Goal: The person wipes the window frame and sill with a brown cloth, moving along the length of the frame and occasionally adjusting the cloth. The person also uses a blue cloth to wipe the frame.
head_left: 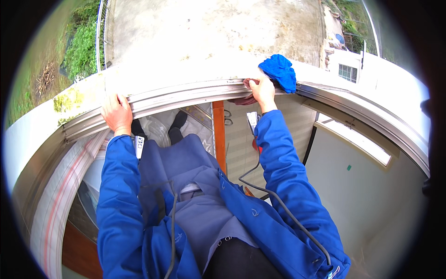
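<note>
A silver metal window frame [186, 94] with several parallel rails curves across the view. My left hand [117, 113] grips it at the left, fingers bent over the rails. Farther right, my right hand [263, 93] is closed on a brownish-red cloth [243, 101] pressed against the rails; part of the cloth hangs over the inner side. Just beyond that hand lies a crumpled bright blue cloth [280, 71], partly on the outer ledge and partly over the frame. Both my arms are stretched forward in blue sleeves.
Outside the frame runs a white ledge [186, 69], with pale concrete ground [213, 28] far below. Indoors, a striped curtain [55, 200] hangs at the left. My dark-socked feet [177, 122] are on a patterned grey surface. A dark cable [278, 200] runs along my right arm.
</note>
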Motion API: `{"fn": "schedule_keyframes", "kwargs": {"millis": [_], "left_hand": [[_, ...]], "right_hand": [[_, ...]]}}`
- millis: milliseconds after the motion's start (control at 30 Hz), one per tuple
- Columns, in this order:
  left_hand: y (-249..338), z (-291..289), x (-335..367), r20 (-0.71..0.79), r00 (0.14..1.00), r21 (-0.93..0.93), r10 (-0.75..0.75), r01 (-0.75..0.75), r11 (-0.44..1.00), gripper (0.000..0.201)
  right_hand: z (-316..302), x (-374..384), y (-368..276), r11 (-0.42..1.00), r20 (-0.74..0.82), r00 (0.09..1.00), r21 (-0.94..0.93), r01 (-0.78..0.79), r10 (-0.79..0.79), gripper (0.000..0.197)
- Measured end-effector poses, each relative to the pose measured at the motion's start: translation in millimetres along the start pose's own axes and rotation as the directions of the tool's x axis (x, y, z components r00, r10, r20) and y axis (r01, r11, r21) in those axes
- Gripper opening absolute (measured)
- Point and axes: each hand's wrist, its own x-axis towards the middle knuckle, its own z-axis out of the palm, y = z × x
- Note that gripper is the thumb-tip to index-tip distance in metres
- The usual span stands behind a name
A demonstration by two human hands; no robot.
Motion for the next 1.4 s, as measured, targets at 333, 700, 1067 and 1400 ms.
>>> {"fn": "schedule_keyframes", "kwargs": {"millis": [333,700,1067,1400], "left_hand": [[0.1,1.1,-0.7,0.026,0.999,-0.017,-0.041,0.041,0.999,0.009],[9.0,-8.5,1.5,-0.002,0.997,-0.131,-0.072,0.071,0.989,0.007],[173.0,-1.4,-22.6,0.429,0.881,-0.516,0.199,0.058,0.855,0.019],[217.5,20.7,-27.5,0.537,0.829,-0.488,0.157,0.154,0.859,0.025]], "right_hand": [[24.3,21.9,-11.5,0.857,-0.166,0.959,-0.433,-0.279,0.229,0.032],[54.5,27.4,-8.1,0.981,0.254,0.949,-0.098,-0.168,0.188,0.035],[66.8,1.6,-39.5,0.908,0.308,0.935,0.316,-0.275,0.176,0.026],[80.6,-15.1,-67.5,0.568,0.277,0.955,0.771,-0.286,0.105,0.017]]}}
